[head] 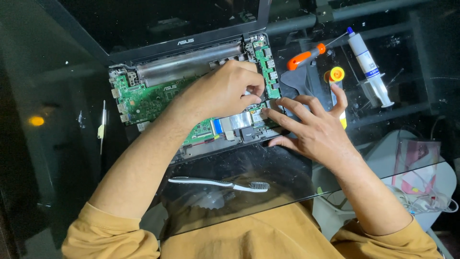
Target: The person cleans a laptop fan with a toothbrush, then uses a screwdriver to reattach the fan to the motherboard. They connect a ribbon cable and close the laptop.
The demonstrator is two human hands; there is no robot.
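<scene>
An opened laptop lies on a glass table with its green circuit board (148, 98) exposed and the dark screen (158, 19) tilted back. My left hand (223, 88) rests over the board's right part, fingers curled and pinching near a flat silver ribbon cable (238, 121). My right hand (314, 127) lies spread at the laptop's right edge, its index fingertip pressing the board beside the cable's end. What the left fingers pinch is hidden.
A toothbrush (220, 183) lies on the glass in front of the laptop. An orange-handled screwdriver (306, 56), a small yellow and orange cap (336, 74) and a white syringe (371, 67) sit at the right. A thin tool (102, 125) lies at the left.
</scene>
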